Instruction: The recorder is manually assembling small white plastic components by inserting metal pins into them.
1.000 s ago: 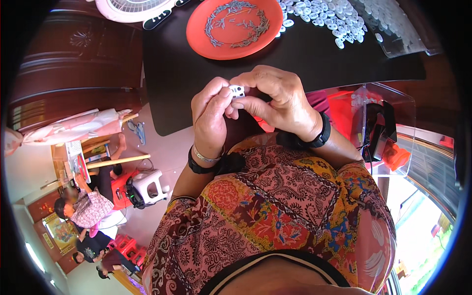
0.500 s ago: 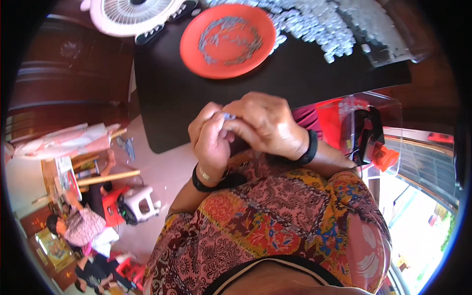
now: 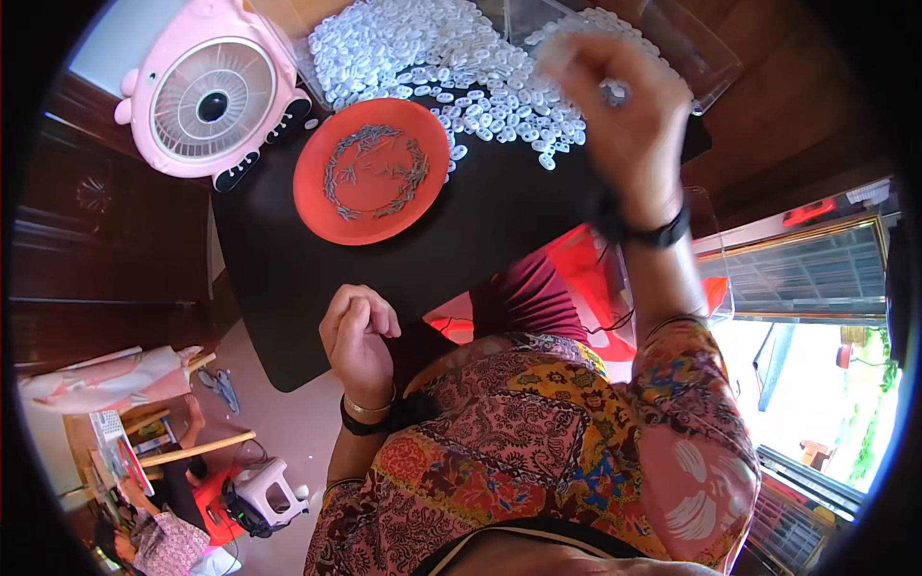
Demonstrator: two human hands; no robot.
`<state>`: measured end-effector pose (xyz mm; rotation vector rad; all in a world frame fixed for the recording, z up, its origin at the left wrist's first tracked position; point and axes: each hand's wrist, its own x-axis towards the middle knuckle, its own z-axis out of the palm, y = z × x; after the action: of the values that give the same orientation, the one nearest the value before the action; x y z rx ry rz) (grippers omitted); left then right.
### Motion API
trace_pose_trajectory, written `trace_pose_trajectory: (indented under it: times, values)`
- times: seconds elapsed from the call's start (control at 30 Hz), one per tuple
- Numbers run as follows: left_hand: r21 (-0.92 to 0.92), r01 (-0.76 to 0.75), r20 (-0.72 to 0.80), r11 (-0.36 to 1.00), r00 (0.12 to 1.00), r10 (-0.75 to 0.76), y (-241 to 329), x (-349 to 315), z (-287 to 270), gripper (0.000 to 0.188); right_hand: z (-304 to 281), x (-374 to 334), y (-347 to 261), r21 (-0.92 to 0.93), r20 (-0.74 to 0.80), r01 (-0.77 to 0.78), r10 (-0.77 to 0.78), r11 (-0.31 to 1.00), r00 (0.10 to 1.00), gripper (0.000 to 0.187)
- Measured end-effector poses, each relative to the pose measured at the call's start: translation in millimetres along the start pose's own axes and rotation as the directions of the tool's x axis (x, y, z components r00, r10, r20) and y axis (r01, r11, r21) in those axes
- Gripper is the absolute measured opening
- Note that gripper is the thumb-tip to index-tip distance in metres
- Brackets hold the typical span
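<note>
Many white pieces (image 3: pixel 451 58) beside red plate (image 3: pixel 371 171).

Plate (image 3: pixel 371 171) on table (image 3: pixel 288 288), centre. Fan (image 3: pixel 206 101) left of plate. Heap of small plastic pieces (image 3: pixel 432 58) behind plate, extending right. Clear container (image 3: pixel 696 48) at heap's right end.

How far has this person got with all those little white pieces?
Done: cannot be told; no finished pieces show apart from the rest. In hand: the right hand, blurred, is over the heap of small white pieces; the left hand rests curled at the black mat. Left: a large heap, and thin metal bits on the red plate.
</note>
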<state>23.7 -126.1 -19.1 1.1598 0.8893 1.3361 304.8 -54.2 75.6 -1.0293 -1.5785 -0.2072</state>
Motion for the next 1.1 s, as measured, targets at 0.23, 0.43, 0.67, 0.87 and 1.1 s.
trace_pose_trajectory:
  times: [0.23,0.43,0.67,0.87,1.1]
  values:
    - [-0.049,0.076,0.021,0.996,0.997,-0.075,-9,12,-3,0.027,-40,66,57,-0.656,0.077,0.129,-0.104,0.744,0.992,0.029]
    - [-0.026,0.097,0.030,0.995,0.995,-0.096,-9,9,-6,0.025,22,-5,55,-0.247,0.508,0.073,0.065,0.966,0.859,0.014]
    - [-0.023,0.086,0.062,0.996,0.994,-0.085,-10,9,-7,0.024,46,-40,85,-0.313,0.702,0.115,0.148,0.943,0.696,0.017]
    - [-0.016,0.071,0.067,0.997,0.995,-0.070,-13,9,-8,0.024,60,-41,92,-0.281,0.739,0.151,0.113,0.948,0.664,0.016]
    - [-0.075,0.067,0.061,0.995,0.996,-0.062,-15,7,-10,0.019,62,-42,82,-0.147,0.715,0.016,0.095,0.989,0.693,0.013]
